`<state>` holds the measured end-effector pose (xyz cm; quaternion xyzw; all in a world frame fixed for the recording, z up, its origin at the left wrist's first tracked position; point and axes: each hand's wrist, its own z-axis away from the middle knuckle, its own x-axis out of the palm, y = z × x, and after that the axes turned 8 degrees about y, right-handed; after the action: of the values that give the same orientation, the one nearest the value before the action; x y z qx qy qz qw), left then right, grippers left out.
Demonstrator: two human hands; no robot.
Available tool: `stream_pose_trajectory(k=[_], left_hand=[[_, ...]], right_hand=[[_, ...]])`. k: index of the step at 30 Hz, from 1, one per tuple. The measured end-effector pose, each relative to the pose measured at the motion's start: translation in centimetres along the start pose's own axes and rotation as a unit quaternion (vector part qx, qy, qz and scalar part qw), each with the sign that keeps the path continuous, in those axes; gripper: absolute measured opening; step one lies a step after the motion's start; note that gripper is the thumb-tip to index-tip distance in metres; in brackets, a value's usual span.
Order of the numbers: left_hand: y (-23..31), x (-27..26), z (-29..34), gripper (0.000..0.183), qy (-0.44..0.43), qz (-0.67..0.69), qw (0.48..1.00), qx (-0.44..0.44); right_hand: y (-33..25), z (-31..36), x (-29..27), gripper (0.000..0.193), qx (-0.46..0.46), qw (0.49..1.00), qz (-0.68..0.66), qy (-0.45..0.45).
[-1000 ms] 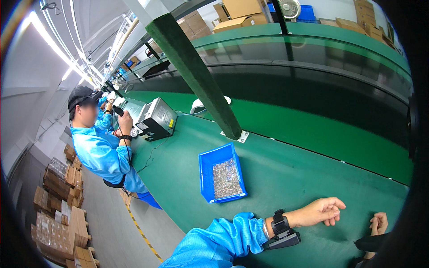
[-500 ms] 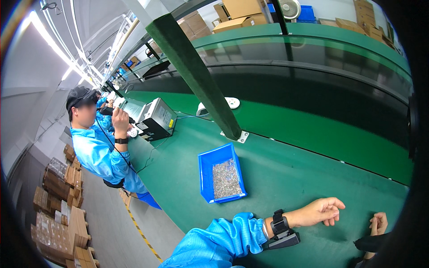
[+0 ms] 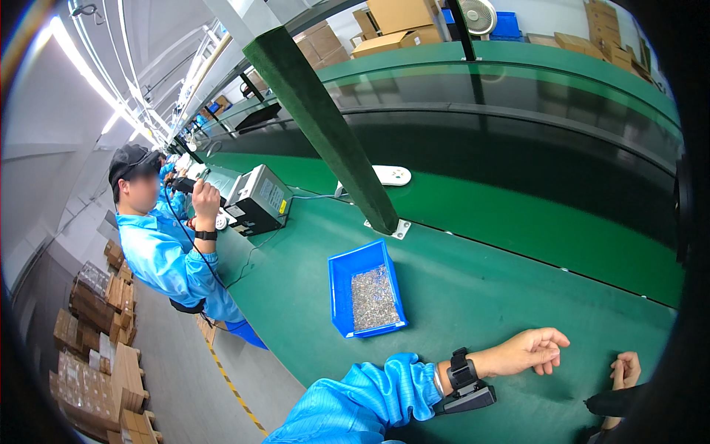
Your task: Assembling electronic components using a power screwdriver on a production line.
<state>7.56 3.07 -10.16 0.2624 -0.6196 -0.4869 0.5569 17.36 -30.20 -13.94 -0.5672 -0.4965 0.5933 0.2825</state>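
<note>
My left hand [image 3: 529, 351] rests over the green bench [image 3: 473, 296] at the lower right, palm side down, its fingers loosely bent and nothing in them. A black strap with a dark module [image 3: 466, 385] circles that wrist below the blue sleeve. At the right rim, partly cut off, my right hand [image 3: 626, 368] shows loosely curled fingers with no object visible in them. Nearest to the left hand, up and to its left, sits a blue plastic bin [image 3: 342, 296] with many small metallic pieces [image 3: 373, 297] in it. Neither hand touches the bin.
A green post [image 3: 322, 126] rises from the bench behind the bin. Beyond it runs a conveyor belt carrying a white device [image 3: 390, 175]. On the left a co-worker [image 3: 166, 244] holds a black handheld tool beside a boxy machine [image 3: 259, 200]. Cardboard boxes [image 3: 96, 370] stand on the floor.
The white device has slid rightward along the belt behind the post. The co-worker's raised hand has shifted slightly to the right. Both my hands stay almost still.
</note>
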Motion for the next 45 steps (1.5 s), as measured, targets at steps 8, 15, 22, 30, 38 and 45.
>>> stream_pose_trajectory(k=[8, 15, 22, 30, 38, 45], left_hand=[[-0.3, 0.0, 0.0, 0.035, -0.008, 0.003, 1.000, 0.002], [-0.4, -0.3, -0.3, 0.033, -0.015, -0.004, 1.000, 0.001], [0.2, 0.0, 0.3, 0.035, 0.008, -0.053, 0.999, 0.002], [0.2, -0.4, 0.3, 0.034, 0.015, -0.071, 0.997, -0.003], [0.2, 0.5, 0.3, 0.040, 0.037, -0.171, 0.981, 0.080], [1.4, 0.6, 1.0, 0.058, 0.051, -0.090, 0.995, 0.001]], right_hand=[[-0.7, 0.3, 0.3, 0.006, 0.004, 1.000, -0.001, 0.026], [-2.5, 0.4, 1.4, 0.005, 0.029, 0.998, 0.012, 0.056], [-3.6, 0.3, 2.2, 0.011, 0.009, 0.997, -0.052, 0.062], [-8.4, 2.6, 5.0, 0.029, -0.045, 0.977, -0.203, -0.053], [-6.5, 2.3, 4.2, 0.022, -0.010, 0.979, -0.198, -0.047], [-3.8, 1.2, 4.0, 0.020, -0.009, 0.988, -0.136, -0.072]])
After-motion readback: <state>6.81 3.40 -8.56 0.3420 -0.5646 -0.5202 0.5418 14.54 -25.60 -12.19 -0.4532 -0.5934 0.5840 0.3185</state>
